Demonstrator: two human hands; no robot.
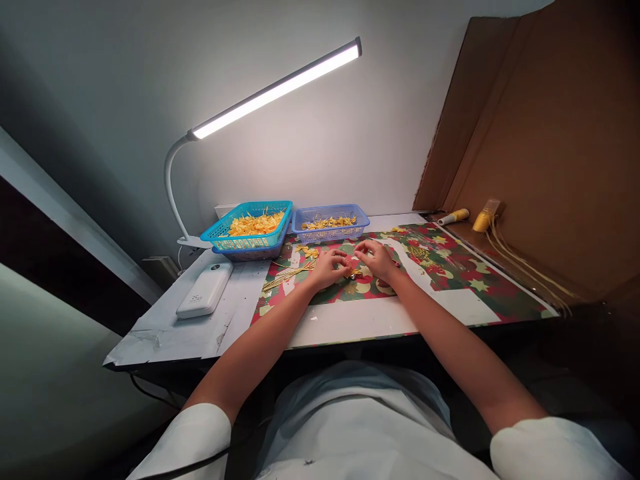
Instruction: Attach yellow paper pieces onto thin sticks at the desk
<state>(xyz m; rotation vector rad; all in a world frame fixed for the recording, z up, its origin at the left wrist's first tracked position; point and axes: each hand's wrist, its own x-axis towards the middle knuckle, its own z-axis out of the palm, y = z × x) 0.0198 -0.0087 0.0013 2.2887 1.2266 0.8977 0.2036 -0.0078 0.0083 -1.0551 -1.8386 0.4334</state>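
Both hands are close together over the patterned red and green sheet (405,233). My left hand (330,268) has its fingertips closed in a pinch around something too small to name. Just to its right, my right hand (377,259) is curled, thumb and forefinger together; what they grip, if anything, is hidden. Below and between the hands lies a small shiny gold piece (355,275). Several yellow bow-like ribbon pieces (307,252) lie behind my left hand, and thin gold cords (286,276) stretch to its left.
A turquoise basket (210,237) of yellow ribbon pieces and a lavender basket (330,233) of gold pieces stand at the back. A white power bank (205,291) lies left, beneath a lit lamp (280,87). Gold cords run from a spool (485,217) beside the cardboard wall (540,133).
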